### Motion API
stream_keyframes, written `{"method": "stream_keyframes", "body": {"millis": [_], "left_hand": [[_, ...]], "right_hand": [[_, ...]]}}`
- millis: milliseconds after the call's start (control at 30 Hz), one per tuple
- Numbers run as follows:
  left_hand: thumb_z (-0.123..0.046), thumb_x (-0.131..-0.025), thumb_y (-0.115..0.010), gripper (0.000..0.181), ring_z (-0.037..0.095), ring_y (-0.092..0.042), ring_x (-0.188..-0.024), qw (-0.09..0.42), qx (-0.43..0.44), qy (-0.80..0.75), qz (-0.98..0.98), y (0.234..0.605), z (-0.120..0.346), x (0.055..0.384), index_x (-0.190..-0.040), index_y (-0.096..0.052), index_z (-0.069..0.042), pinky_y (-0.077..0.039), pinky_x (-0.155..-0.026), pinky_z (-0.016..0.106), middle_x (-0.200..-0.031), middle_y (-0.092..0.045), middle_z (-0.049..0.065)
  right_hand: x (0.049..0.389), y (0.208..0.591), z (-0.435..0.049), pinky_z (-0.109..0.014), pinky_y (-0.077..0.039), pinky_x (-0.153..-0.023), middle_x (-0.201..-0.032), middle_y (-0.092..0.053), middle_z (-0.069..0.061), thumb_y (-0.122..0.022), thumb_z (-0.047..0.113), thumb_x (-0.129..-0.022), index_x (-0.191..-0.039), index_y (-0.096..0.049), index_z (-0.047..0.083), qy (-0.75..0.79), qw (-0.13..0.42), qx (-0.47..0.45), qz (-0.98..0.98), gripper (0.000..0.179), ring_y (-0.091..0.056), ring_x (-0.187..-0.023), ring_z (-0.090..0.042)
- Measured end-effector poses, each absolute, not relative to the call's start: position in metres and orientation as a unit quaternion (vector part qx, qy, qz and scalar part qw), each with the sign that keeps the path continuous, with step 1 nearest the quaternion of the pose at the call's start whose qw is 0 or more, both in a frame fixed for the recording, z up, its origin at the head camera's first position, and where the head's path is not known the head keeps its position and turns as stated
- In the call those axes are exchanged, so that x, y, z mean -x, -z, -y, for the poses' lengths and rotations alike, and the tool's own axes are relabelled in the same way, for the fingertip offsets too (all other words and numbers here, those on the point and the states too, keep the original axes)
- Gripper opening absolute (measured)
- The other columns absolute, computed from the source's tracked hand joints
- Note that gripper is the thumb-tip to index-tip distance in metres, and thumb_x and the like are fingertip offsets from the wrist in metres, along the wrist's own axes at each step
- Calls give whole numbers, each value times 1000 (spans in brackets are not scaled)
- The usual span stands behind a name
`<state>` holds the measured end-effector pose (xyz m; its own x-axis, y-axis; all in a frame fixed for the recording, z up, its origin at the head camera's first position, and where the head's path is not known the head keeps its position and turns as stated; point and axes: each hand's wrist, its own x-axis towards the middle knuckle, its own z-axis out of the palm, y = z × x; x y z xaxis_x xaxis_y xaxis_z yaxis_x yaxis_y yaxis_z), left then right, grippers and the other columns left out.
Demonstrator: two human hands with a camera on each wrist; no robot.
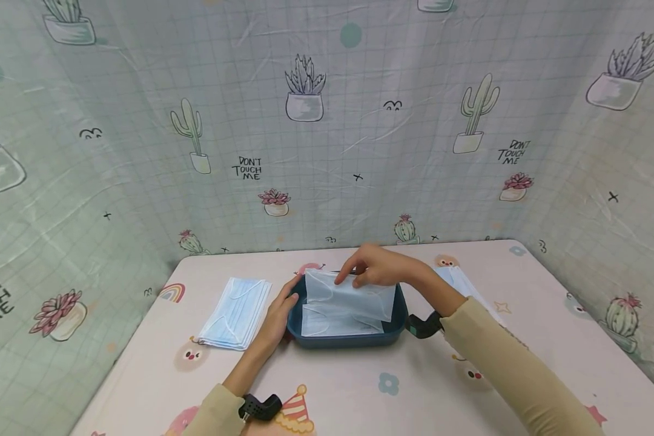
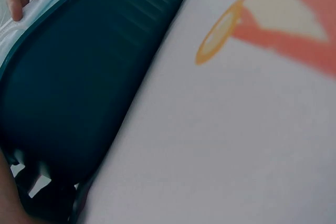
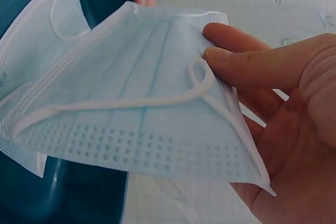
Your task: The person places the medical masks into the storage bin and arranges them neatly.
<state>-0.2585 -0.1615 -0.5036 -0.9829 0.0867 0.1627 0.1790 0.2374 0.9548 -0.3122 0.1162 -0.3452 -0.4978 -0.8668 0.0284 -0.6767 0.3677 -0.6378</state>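
Note:
A dark teal plastic basket (image 1: 346,342) stands on the table with light-blue face masks (image 1: 338,326) lying in it. At its left end my left hand (image 1: 275,318) grips the rim; the left wrist view shows only part of this hand (image 2: 8,198) beside the basket's wall (image 2: 79,77). My right hand (image 1: 378,266) is over the basket and pinches a pleated face mask (image 3: 121,77) near one short edge, between thumb and fingers. The ear loop of this mask hangs loose across its front. Its far end overlaps the masks below.
A neat stack of face masks (image 1: 235,313) lies on the table left of the basket. More masks (image 1: 460,281) lie to the right, partly hidden behind my right forearm. A patterned cloth (image 1: 327,151) hangs behind the table and along both sides.

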Motion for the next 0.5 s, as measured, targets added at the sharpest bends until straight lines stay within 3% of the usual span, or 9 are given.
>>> {"method": "stream_keyframes", "body": {"millis": [167, 367, 500], "left_hand": [[-27, -111, -39, 51, 31, -17, -161, 39, 80, 618, 781, 504, 162, 259, -162, -35, -28, -9, -129, 62, -171, -28, 2], [-29, -111, -38, 52, 31, -19, -161, 34, 79, 623, 778, 504, 162, 258, -163, -33, -23, -9, -130, 61, -171, -30, 3], [-26, -111, -36, 51, 30, -18, -161, 38, 90, 626, 774, 503, 163, 257, -162, -34, -23, -9, -130, 60, -170, -31, 3]], "right_hand": [[314, 348, -110, -20, -38, -58, -117, -77, -6, -68, -6, -90, -115, -80, 11, 296, 161, 475, -813, 32, -47, -60, -7], [314, 350, -104, -22, -55, -79, -112, -79, -3, -70, -5, -90, -109, -82, 10, 297, 171, 464, -817, 28, -62, -85, -8], [315, 351, -101, -23, -59, -86, -110, -80, -4, -70, -6, -89, -107, -82, 8, 303, 184, 470, -808, 26, -69, -92, -9]]}}
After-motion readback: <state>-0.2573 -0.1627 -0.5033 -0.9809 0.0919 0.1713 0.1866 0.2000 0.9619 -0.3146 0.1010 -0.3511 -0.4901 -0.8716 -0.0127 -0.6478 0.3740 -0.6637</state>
